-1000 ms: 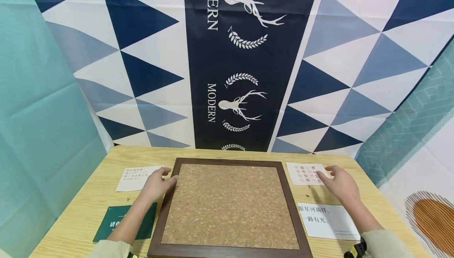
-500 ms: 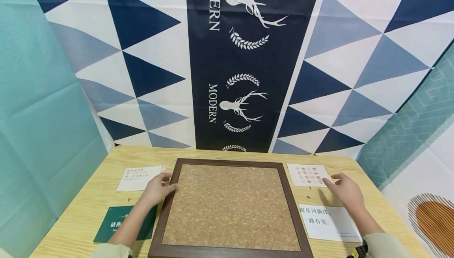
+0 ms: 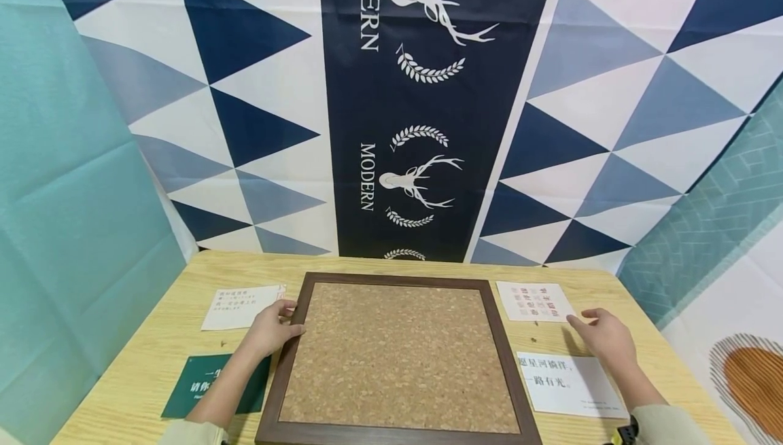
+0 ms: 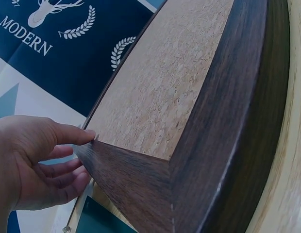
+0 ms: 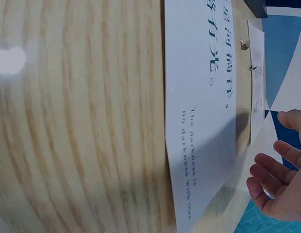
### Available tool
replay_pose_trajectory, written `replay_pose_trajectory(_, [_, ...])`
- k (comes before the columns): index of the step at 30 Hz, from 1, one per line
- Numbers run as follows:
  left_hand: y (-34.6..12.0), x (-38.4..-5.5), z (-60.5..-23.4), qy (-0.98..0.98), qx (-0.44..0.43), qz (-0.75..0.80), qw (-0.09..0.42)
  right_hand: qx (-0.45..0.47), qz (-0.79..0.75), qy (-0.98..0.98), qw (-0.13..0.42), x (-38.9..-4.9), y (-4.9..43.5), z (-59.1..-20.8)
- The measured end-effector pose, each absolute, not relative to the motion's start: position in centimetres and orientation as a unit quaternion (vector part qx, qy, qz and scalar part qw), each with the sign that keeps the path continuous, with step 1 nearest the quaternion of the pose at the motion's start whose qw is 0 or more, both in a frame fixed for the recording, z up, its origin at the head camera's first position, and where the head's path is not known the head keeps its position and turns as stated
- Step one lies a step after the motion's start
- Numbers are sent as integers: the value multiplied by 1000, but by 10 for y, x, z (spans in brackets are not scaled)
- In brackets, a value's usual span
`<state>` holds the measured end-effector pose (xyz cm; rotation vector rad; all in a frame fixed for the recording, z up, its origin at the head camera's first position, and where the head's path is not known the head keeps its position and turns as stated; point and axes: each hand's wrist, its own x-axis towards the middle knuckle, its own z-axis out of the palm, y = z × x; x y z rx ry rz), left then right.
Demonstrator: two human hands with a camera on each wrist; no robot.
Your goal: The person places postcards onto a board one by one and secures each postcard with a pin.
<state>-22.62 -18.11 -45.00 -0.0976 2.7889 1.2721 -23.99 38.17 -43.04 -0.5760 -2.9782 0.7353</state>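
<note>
A cork board with a dark brown wooden frame lies in the middle of the table. My left hand grips its left frame edge; in the left wrist view the thumb lies over the top of the frame and the fingers curl along its outer side. My right hand hovers over the table's right side, fingers loosely bent and nothing in them. Nearest to it are a white card with red print and a white card with dark lettering.
On the left lie a white card with small text and a dark green card, partly behind the left forearm. Small pins lie between the two right cards. A patterned cloth hangs behind the table.
My right hand has moved right and slightly toward me, away from the red-print card. The left hand has slid a little down the frame's left edge. Board and cards stay put.
</note>
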Motion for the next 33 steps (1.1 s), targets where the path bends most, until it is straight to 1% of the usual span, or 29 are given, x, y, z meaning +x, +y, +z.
replay_pose_trajectory(5, [-181,-226,-451,902,-36,430,37,-214,246,-945,-1,-244,381,-436])
replay_pose_trajectory(12, [-181,-226,-453,894,-40,445,39,-220,247,-944,-11,-249,383,-443])
replay_pose_trajectory(23, [-180,-226,-454,894,-42,444,37,-244,241,-939,-11,-253,385,-450])
replay_pose_trajectory(33, [-181,-226,-457,891,-46,450,35,-231,230,-945,-22,-256,384,-454])
